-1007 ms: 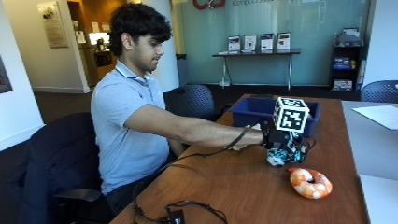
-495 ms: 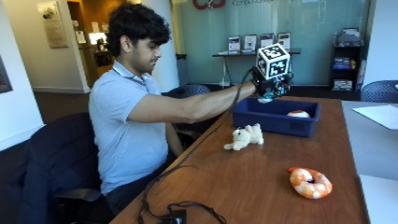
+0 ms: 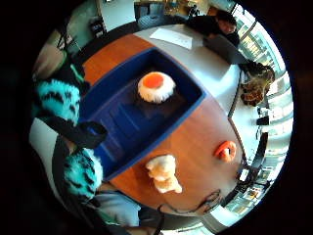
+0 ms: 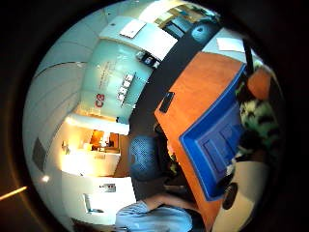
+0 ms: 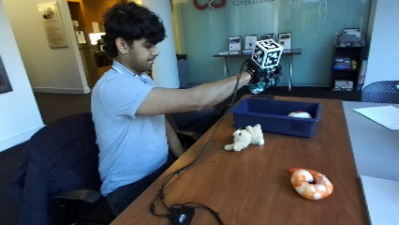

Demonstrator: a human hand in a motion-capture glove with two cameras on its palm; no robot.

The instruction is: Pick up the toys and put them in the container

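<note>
blue plastic makes the container [image 5: 275, 118], which stands on the wooden counter [image 5: 249, 187] near its far end, in front of the seated person. the person's right hand [image 5: 262, 75] in the black glove is lifted above the near left corner of the container, with the arm stretched out forward. the fingers are curled round a teal and black furry toy [image 3: 61, 105], which shows as a turquoise patch under the hand in the outside view and lies close against the palm in the little finger side palm view. inside the container there is one white round toy with an orange centre [image 3: 156, 86]; it rests on the container floor toward the far end, and in the outside view only its top shows over the rim. a cream plush animal [image 5: 246, 137] lies on the counter just beside the near long wall of the container, not touching it as far as i can tell. an orange and white shrimp toy [image 5: 311, 183], bent into a ring, lies on the counter well apart from the container, nearer to the camera. the thumb side palm view shows the blue container from above and the edge of the counter, with the furry toy dark at the border of the view. a black cable [image 5: 187, 178] runs from the hand down along the counter edge to a small black box near the front. a white sheet of paper [image 5: 378, 115] lies at the far right side of the counter.
</note>
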